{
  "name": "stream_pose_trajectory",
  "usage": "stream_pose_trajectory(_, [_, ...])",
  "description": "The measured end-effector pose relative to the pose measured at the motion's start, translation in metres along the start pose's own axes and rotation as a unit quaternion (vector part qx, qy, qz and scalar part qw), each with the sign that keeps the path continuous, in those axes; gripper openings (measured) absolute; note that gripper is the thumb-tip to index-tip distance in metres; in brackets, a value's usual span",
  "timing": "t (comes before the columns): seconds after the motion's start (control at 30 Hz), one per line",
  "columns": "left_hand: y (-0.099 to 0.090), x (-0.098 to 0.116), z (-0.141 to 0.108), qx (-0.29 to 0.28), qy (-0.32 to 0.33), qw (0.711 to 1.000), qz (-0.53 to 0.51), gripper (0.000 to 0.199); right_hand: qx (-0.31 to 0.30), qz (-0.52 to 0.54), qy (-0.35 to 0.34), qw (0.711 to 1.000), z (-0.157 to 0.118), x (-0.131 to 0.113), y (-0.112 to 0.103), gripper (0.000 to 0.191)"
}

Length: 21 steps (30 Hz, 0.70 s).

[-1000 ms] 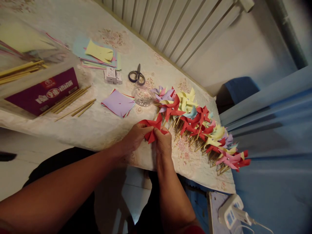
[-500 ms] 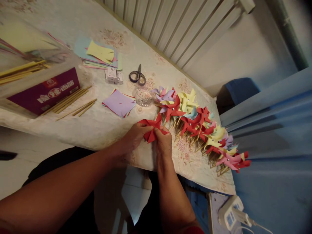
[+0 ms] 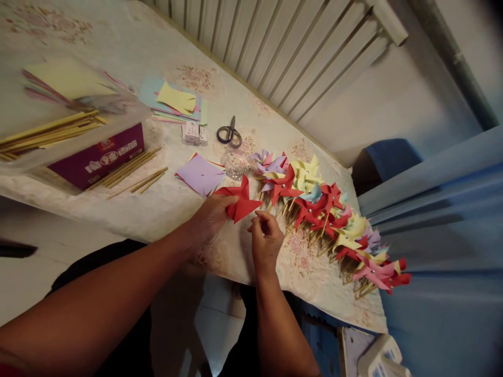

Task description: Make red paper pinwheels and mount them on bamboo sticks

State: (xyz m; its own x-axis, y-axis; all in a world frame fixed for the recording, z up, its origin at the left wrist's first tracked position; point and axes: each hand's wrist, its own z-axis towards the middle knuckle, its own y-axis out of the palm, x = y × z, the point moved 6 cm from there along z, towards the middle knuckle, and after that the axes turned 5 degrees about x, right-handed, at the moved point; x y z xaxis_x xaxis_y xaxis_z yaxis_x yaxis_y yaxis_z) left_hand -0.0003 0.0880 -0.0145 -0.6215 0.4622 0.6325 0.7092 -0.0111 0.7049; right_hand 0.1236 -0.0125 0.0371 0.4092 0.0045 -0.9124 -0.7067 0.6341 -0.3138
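My left hand (image 3: 214,213) pinches a red paper pinwheel head (image 3: 240,201) near its left blade, just over the table. The blades are folded in towards the middle, and no stick shows on it. My right hand (image 3: 268,230) is just right of the red paper, apart from it, with curled fingers; anything small between them cannot be made out. Behind the hands lie a stack of purple and other coloured paper squares (image 3: 200,175) with cut slits and a clear dish (image 3: 237,166) of small metal pins. Finished pinwheels (image 3: 310,209) in several colours lie to the right.
Dark-handled scissors (image 3: 229,135) lie beyond the dish. Left of them are small boxes (image 3: 193,135) and a paper stack (image 3: 173,102). A clear bin (image 3: 39,167) holds sticks and paper, with loose sticks (image 3: 126,170) in front. A radiator (image 3: 251,47) and blue curtain (image 3: 440,235) border the table.
My right hand has let go of the red pinwheel head and drawn back a little to the right and down. My left hand still holds the paper. The view has shifted slightly.
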Motion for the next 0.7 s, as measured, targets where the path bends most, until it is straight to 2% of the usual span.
stream_pose_trajectory(0.17, [0.006,0.002,-0.003,-0.015,-0.02,1.0,-0.012,0.007,-0.058,-0.046,-0.066,0.995,-0.005,-0.004,0.012,0.023])
stream_pose_trajectory(0.37, [0.011,0.001,-0.009,-0.002,-0.048,0.999,-0.022,0.01,-0.079,-0.054,-0.075,0.993,-0.004,-0.002,0.02,0.028])
stream_pose_trajectory(0.47, [0.012,-0.001,-0.01,-0.016,-0.043,0.999,-0.007,0.01,-0.068,-0.03,-0.035,0.997,-0.004,-0.001,0.021,0.02])
stream_pose_trajectory(0.57, [0.014,-0.003,-0.012,-0.043,-0.03,0.998,0.023,0.018,-0.061,0.023,0.039,0.997,-0.002,0.004,0.023,0.01])
stream_pose_trajectory(0.7, [0.021,-0.007,-0.016,-0.081,-0.027,0.995,0.052,0.02,-0.047,0.088,0.113,0.989,0.0,0.007,0.026,0.014])
